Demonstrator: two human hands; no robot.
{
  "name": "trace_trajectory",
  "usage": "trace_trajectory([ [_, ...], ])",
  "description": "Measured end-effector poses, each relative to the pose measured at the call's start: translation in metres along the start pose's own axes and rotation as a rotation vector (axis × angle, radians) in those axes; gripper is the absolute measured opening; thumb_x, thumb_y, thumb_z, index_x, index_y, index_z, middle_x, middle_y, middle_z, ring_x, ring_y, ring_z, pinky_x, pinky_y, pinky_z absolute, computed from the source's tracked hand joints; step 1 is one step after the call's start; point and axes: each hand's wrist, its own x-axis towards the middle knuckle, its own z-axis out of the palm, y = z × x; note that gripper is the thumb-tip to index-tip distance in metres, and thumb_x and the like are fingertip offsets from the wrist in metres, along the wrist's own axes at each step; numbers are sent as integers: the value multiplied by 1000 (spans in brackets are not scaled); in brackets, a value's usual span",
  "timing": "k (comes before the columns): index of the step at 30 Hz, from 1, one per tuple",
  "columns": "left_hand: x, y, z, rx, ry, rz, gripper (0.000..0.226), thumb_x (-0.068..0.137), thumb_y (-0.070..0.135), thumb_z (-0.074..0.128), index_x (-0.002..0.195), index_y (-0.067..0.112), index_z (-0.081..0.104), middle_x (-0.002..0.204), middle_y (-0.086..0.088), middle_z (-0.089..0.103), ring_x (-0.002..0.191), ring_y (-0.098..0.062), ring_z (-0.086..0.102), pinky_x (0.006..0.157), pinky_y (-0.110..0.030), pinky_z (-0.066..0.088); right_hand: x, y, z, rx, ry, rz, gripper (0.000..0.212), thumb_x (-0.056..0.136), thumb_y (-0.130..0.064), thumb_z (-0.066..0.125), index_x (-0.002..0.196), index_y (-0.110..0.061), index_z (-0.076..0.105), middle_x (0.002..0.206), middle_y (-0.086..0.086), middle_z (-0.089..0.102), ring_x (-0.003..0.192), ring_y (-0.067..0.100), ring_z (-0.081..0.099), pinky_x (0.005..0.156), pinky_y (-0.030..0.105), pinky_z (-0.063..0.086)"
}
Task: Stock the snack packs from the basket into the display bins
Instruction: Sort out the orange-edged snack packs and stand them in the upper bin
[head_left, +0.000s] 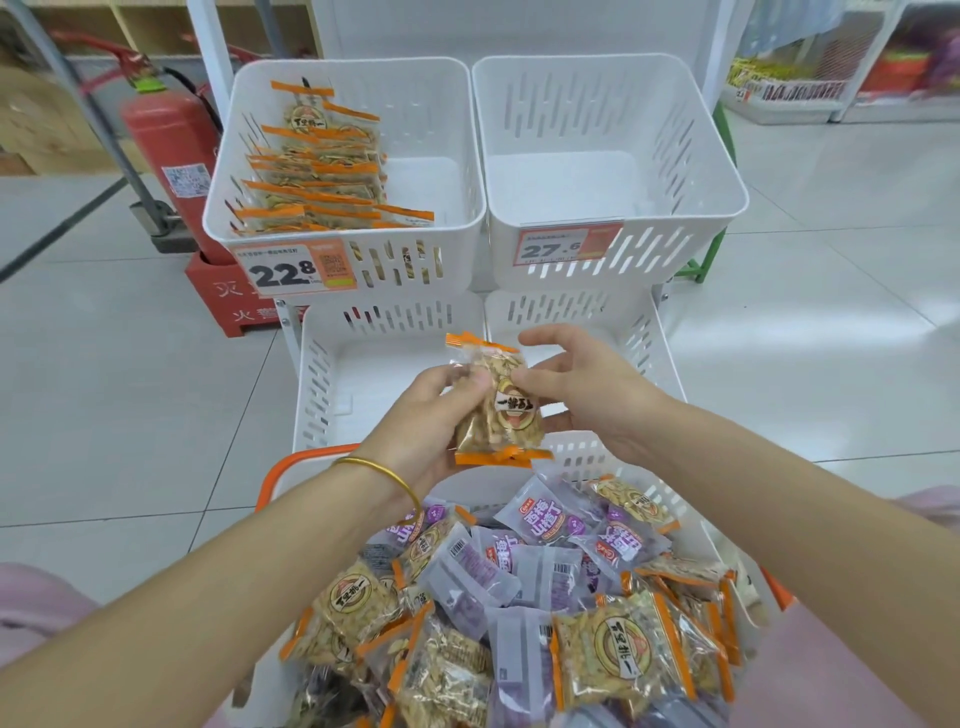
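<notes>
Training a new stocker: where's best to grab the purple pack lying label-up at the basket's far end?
Probably from above, pinching the purple pack across its long edges: it lies fairly flat, label up, on top of the pile, so its edges look reachable.

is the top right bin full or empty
Empty: the top right bin shows only its bare white floor and slotted walls.

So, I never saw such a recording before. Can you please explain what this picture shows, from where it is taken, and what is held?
No machine here: only a person's two bare hands. The single picture comes from a camera worn on the head, looking down. The left hand and right hand hold one orange-edged snack pack. Below is the basket, full of orange and purple packs. Ahead stand white bins: the upper left bin holds orange packs, the upper right bin shows none.
</notes>
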Motion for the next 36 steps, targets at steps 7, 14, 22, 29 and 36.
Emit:
trace_trajectory([
  [7,4,-4,-11,170,88,138,18,92,23,59,108,27,52,109,-8,66,92,-22,65,83,-41,51,-3,-10,-8,-207,-73,-65,45,81,-7,71,122,-19,56,93,1,55,71,18,63,64,37,58],
  [14,12,-1,-12,-48,170,101,13,101,14,40,101,13,53,77,-9,60,67,-21,60,67,-35,54,-2,-17,-20,536,62,147,22,85,8,57,96,-8,47,82,14,56,67,30,63,58,42,60],
  [22,5,4,-3,-116,90,143,21,96,28,49,114,17,49,104,-8,67,82,-17,69,73,-34,57,-6,8,6,182,73,125,19,83,-20,72,75,-14,55,73,1,60,59,11,50,51,22,41],
  [29,8,0,-15,157,62,219,65,68,13,77,124,21,45,115,-11,63,104,-24,64,94,-42,51,-8,1,7,-94,60,-43,21,80,-25,74,93,-16,61,86,-1,60,74,11,55,59,25,49],
  [36,27,39,-29,295,-78,294,61,80,-5,66,126,15,32,112,-4,62,86,-10,62,58,-16,50,25,-60,-25,-136,-349,-122,65,77,-9,73,130,-33,45,101,-5,69,90,15,69,65,38,60],
])
